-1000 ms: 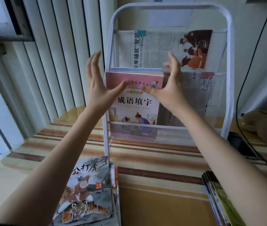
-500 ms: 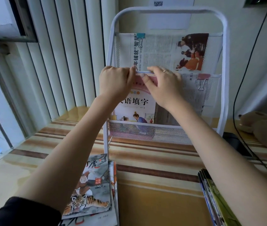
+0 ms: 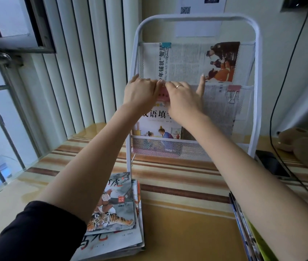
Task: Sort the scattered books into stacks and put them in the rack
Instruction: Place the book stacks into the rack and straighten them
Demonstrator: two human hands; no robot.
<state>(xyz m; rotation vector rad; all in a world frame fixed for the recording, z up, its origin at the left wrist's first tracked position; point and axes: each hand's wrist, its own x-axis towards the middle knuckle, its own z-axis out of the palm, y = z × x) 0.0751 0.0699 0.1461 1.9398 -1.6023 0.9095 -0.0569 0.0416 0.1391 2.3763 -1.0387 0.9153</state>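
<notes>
Characters "语填" are read on the pink-topped book [image 3: 156,121] standing in the lower pocket of the white rack [image 3: 255,91]; the title's ends are hidden by both wrists. Its top edge is gripped by the left hand [image 3: 141,93] and the right hand [image 3: 182,98], fingers [image 3: 170,85] curled over it. Two clipped newspapers [image 3: 190,61] are seen behind. On the table [image 3: 177,232], "虎" is read on the tiger-cover stack [image 3: 115,213]; a second stack [image 3: 247,232] is cut off at right.
</notes>
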